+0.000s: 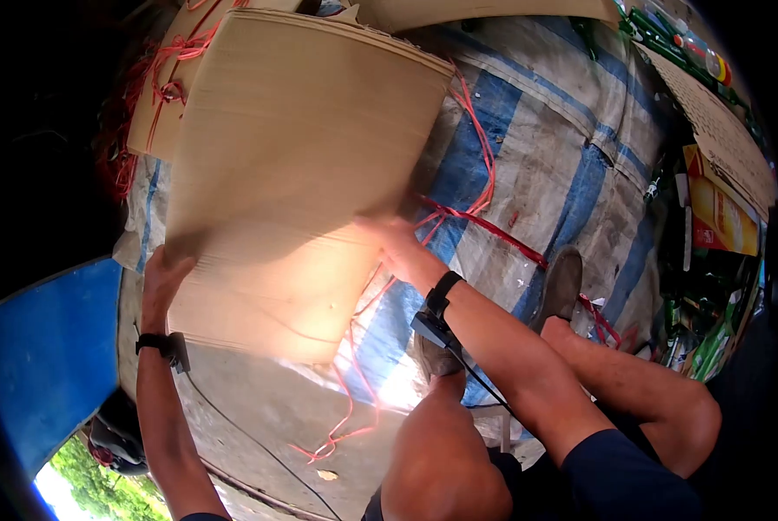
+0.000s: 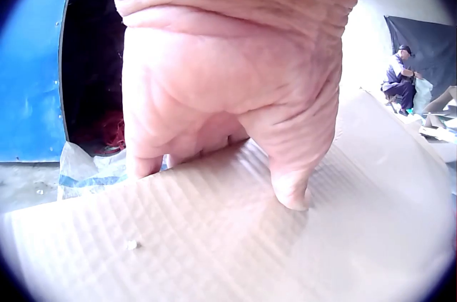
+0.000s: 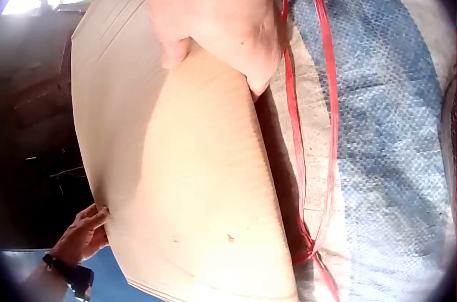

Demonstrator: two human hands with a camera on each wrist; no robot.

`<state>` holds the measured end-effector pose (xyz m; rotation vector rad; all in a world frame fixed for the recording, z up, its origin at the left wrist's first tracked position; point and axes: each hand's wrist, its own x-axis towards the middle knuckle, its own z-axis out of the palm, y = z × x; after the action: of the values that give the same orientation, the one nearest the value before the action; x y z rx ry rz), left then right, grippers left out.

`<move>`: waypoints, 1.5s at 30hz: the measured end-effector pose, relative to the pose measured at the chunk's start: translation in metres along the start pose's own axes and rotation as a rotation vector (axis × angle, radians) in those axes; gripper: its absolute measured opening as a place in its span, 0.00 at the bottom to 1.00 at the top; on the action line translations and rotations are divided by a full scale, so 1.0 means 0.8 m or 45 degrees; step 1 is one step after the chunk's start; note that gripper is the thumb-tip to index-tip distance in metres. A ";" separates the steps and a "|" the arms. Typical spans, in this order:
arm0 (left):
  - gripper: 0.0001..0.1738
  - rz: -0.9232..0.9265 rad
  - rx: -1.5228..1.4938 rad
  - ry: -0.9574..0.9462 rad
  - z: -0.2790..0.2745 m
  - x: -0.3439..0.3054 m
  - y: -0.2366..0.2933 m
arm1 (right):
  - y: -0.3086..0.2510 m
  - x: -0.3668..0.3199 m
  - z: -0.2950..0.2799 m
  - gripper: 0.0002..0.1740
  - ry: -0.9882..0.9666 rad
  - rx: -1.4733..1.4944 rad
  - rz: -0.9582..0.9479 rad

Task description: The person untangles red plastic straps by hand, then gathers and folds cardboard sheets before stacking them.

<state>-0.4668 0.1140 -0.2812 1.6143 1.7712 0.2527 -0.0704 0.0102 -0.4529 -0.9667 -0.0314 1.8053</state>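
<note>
A large flattened cardboard box lies in front of me, slanting across the head view. My left hand grips its left edge; in the left wrist view the thumb presses the upper face while the other fingers reach over the edge. On the opposite edge, my right hand holds the board, thumb on top and fingers curled round the side in the right wrist view. Red plastic string runs along that side, close to the cardboard, and a loose end trails on the floor near my feet.
A blue-and-white striped tarp spreads under and right of the cardboard. More cardboard tied with red string sits at the upper left. Green bottles and a yellow carton stand at the right. A blue panel is at the left; a seated person appears farther off.
</note>
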 end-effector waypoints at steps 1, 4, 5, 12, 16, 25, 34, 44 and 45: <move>0.22 0.005 0.005 -0.002 -0.001 -0.002 0.006 | 0.000 0.003 0.001 0.25 0.020 0.069 0.091; 0.22 -0.012 -0.062 -0.014 0.001 -0.010 0.029 | 0.002 0.008 0.001 0.27 -0.067 0.137 0.138; 0.23 -0.020 -0.082 -0.010 0.001 -0.015 0.037 | 0.005 0.010 0.000 0.27 -0.066 0.141 0.126; 0.24 0.002 -0.090 -0.026 -0.020 -0.041 0.078 | -0.012 -0.006 0.034 0.25 0.033 0.139 0.070; 0.27 -0.045 -0.115 0.014 -0.028 -0.083 0.086 | -0.024 -0.016 0.044 0.23 -0.028 0.068 -0.025; 0.28 -0.002 -0.265 0.273 -0.076 -0.189 0.134 | -0.068 -0.081 0.099 0.22 -0.191 -0.047 -0.083; 0.27 0.041 -0.181 0.302 -0.056 -0.244 0.197 | -0.088 -0.169 0.058 0.21 -0.144 -0.055 -0.159; 0.21 0.242 -0.286 0.004 0.082 -0.158 0.223 | -0.128 -0.224 -0.079 0.21 0.102 0.055 -0.220; 0.21 0.215 -0.244 -0.014 0.091 -0.147 0.221 | -0.132 -0.224 -0.088 0.20 0.125 0.047 -0.213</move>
<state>-0.2871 0.0165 -0.1878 1.6226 1.5527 0.4768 0.0791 -0.1120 -0.3477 -0.9951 -0.0171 1.5989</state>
